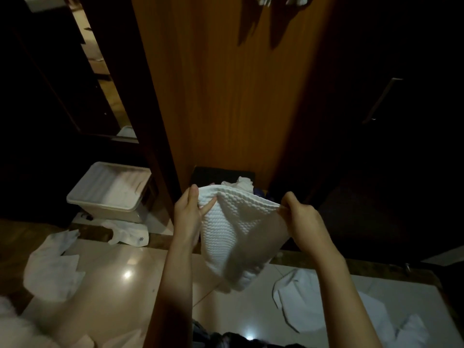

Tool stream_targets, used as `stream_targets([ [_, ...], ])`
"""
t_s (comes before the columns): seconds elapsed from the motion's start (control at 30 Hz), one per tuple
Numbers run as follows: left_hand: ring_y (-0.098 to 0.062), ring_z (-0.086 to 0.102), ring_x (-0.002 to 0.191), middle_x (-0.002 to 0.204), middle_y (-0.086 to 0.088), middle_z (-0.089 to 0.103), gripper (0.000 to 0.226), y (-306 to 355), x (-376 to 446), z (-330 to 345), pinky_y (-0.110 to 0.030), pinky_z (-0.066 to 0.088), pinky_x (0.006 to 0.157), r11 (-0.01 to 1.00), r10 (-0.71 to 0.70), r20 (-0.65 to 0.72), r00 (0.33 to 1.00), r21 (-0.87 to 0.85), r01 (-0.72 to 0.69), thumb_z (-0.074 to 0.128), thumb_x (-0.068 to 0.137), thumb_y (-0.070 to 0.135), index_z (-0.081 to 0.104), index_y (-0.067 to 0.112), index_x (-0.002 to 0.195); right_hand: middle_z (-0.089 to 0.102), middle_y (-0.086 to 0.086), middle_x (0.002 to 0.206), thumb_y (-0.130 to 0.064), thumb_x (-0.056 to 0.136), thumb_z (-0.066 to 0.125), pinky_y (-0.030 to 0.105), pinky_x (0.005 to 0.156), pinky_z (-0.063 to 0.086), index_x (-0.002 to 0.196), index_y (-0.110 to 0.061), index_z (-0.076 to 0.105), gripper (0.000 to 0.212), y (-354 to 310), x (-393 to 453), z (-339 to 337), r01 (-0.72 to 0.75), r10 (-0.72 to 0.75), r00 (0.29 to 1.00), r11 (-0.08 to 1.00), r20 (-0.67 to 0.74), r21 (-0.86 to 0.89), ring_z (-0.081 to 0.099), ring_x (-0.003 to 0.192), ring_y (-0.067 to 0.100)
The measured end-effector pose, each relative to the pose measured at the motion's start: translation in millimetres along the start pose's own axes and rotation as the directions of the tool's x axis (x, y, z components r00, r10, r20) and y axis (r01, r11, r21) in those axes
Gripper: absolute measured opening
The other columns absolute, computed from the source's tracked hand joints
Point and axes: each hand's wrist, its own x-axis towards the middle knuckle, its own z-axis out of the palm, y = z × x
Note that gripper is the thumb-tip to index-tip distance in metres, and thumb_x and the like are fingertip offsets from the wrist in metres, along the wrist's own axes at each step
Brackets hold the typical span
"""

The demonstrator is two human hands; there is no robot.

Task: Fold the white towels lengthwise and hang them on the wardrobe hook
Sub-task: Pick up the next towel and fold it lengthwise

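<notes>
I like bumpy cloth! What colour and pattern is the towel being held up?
White towel, bumpy waffle weave; head view.

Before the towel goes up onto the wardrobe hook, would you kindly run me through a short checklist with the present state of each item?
1. Left hand grips the towel's top edge: ok.
2. Right hand pinches the other top corner: ok.
3. Towel clear of the floor, hanging free: ok.
4. Lengthwise fold neat, edges matched: not ok; the lower end hangs bunched.
5. Free hook on the wardrobe panel: cannot tell; only white ends of hanging towels show at the frame's top.
</notes>
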Motion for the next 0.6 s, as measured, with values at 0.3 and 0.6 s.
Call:
stream_targets([
  [0.3,-0.029,0.067,0.094,0.103,-0.031,0.060,0.030,5,-5,10,-0.032,0.055,0.082,0.976,0.042,0.109,0.993,0.206,-0.064,0.042,0.100,0.024,0.056,0.004,0.082,0.053,-0.006,0.108,-0.012,0.086,0.050,0.032,0.077,0.048,0.117,-0.036,0.058,0.040,-2,-13,14,0.207,-0.190,0.923,0.978,0.335,-0.014,0.055,0.096,0.016],
  [0.6,-0.037,0.063,0.092,0.095,-0.021,0.067,0.039,9,-4,0,-0.054,0.048,0.086,0.913,0.147,0.091,0.985,0.371,-0.171,0.040,0.099,0.032,0.065,0.004,0.091,0.062,0.004,0.113,-0.012,0.088,0.056,0.035,0.084,0.040,0.129,-0.027,0.052,0.044,-17,-12,44,0.550,-0.437,0.812,0.794,0.388,-0.257,0.056,0.104,0.025],
])
